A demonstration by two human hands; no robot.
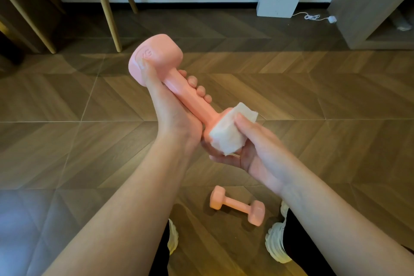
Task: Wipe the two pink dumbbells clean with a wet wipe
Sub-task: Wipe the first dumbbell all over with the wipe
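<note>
- Pink glossy dumbbell (179,87), tilted in mid-air before me: one head is up and to the left, the other is wrapped in a crumpled white wet wipe (230,132).
- My left hand (172,116) curls round its handle, and my right hand (257,148) clasps the wipe against the lower head.
- Open herringbone wood floor (313,96) all round.
- I count two dumbbells: the second pink dumbbell (237,206) lies on the floor between two white shoes (276,244).

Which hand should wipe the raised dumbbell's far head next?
Probably the right hand: it holds the wet wipe on the near head of the pink dumbbell, while the left hand grips its handle.
</note>
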